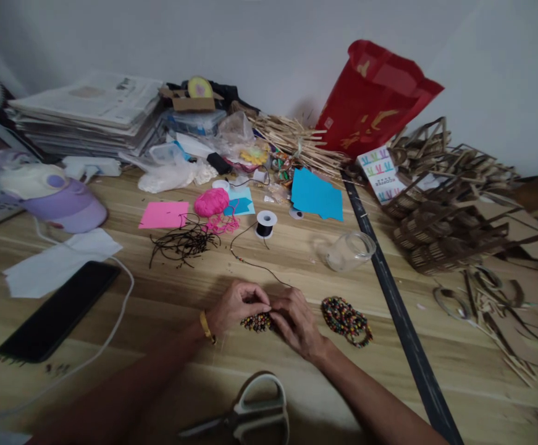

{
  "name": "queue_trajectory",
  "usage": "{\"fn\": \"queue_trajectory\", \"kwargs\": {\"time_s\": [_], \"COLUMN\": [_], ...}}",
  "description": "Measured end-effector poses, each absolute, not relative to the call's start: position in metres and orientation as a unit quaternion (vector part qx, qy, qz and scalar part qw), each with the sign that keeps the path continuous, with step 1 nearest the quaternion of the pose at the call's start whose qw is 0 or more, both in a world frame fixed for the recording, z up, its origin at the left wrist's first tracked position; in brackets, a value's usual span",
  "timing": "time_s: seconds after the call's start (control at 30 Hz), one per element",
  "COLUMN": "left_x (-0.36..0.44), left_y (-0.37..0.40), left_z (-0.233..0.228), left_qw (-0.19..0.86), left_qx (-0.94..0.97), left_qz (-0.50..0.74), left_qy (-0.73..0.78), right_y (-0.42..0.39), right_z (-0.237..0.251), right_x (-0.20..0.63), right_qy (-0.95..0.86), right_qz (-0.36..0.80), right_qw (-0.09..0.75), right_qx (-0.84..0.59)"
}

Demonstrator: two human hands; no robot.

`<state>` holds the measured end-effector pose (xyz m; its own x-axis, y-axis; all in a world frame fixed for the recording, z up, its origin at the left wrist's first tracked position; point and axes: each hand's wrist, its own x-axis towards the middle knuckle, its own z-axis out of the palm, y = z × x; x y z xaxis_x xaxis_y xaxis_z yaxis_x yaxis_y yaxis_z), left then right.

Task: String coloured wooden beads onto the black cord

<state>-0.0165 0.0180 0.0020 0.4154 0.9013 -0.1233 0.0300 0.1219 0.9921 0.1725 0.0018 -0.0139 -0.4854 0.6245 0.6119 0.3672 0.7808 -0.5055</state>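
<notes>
My left hand [239, 307], with a yellow bracelet [207, 327] at the wrist, is closed in a pinch of thumb and forefinger. Its fingertips meet those of my right hand [298, 321], also closed. Between and just below them lies a cluster of dark multicoloured beads [256, 322], partly covered by the fingers. A thin black cord [269, 273], with a few small beads on it, runs from the white spool of black cord [265, 225] to my right hand. The exact point pinched is too small to see. Right of my hands rests a coiled heap of beaded bracelets [346, 321].
Scissors [259, 411] lie near the front edge. A glass jar [349, 251] lies beyond the bracelets. Cut black cords [183, 241] and pink yarn [212, 202] sit further back. A phone [58, 312] and white cable [123, 312] are left; woven baskets [435, 235] stand right.
</notes>
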Motion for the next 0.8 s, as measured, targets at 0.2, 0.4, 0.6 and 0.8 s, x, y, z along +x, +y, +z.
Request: {"fn": "queue_trajectory", "kwargs": {"time_s": [0.2, 0.4, 0.6, 0.8], "left_x": [-0.015, -0.016, -0.020, -0.025], "left_y": [0.017, 0.017, 0.019, 0.020], "left_z": [0.003, 0.008, 0.009, 0.011], "left_qw": [0.611, 0.567, 0.586, 0.599], "left_qx": [0.586, 0.617, 0.570, 0.540], "left_qz": [0.338, 0.359, 0.398, 0.416], "left_qy": [0.412, 0.411, 0.416, 0.421], "right_y": [0.003, 0.005, 0.011, 0.014], "right_z": [-0.017, -0.017, -0.017, -0.016], "right_x": [0.176, 0.182, 0.186, 0.192], "right_qy": [-0.852, -0.844, -0.823, -0.714], "right_qz": [0.152, 0.149, 0.162, 0.287], "right_qw": [0.404, 0.408, 0.405, 0.467], "right_qx": [-0.296, -0.313, -0.364, -0.436]}}
